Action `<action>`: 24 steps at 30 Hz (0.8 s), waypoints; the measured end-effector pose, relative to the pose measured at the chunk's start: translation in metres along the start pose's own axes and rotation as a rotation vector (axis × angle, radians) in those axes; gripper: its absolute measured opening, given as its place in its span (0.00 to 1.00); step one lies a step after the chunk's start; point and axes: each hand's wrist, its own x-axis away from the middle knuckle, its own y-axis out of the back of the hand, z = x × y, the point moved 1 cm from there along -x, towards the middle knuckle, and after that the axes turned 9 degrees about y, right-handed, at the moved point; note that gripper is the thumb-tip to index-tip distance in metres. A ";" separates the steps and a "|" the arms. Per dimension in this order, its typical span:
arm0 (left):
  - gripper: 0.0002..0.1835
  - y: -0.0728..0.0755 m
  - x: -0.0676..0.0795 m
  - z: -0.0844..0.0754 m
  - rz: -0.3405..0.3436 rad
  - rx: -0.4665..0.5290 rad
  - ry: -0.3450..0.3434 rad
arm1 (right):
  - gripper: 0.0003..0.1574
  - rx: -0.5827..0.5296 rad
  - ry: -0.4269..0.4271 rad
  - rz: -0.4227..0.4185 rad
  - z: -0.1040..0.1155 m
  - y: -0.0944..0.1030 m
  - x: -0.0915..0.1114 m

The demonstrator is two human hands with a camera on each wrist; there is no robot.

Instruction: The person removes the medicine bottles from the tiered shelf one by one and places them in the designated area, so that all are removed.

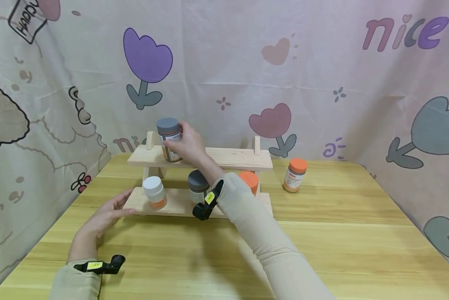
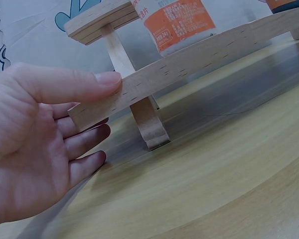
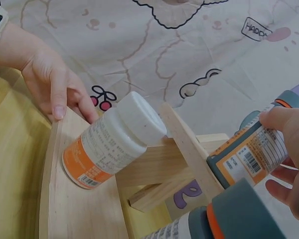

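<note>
My right hand (image 1: 188,143) grips a grey-capped pill bottle (image 1: 169,139) at the left part of the upper shelf of a small wooden rack (image 1: 232,157). In the right wrist view that bottle's (image 3: 251,154) base is right at the shelf board. My left hand (image 1: 106,214) holds the left end of the lower shelf, thumb on the front edge and fingers beneath, as the left wrist view shows. On the lower shelf stand a white-capped bottle (image 1: 155,192), another grey-capped bottle (image 1: 198,185) and an orange-capped bottle (image 1: 249,181), the last partly hidden by my right sleeve.
Right of the rack, another orange-capped bottle (image 1: 295,175) stands upright on the wooden table (image 1: 340,233). A printed cloth (image 1: 217,50) hangs behind and at both sides of the table. My right forearm crosses in front of the rack.
</note>
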 end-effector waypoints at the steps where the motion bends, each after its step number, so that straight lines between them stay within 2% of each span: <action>1: 0.44 0.000 0.000 0.000 -0.001 0.000 0.001 | 0.41 0.004 0.002 0.001 0.000 0.000 0.000; 7: 0.45 0.000 -0.001 -0.001 0.000 -0.009 0.008 | 0.40 0.034 0.028 0.012 -0.001 0.002 0.001; 13: 0.45 -0.001 -0.001 0.001 -0.005 -0.002 0.019 | 0.39 0.014 0.036 0.002 -0.005 0.006 0.002; 24: 0.45 0.000 0.001 0.001 -0.003 0.001 0.018 | 0.34 0.018 0.103 0.011 -0.008 0.025 0.003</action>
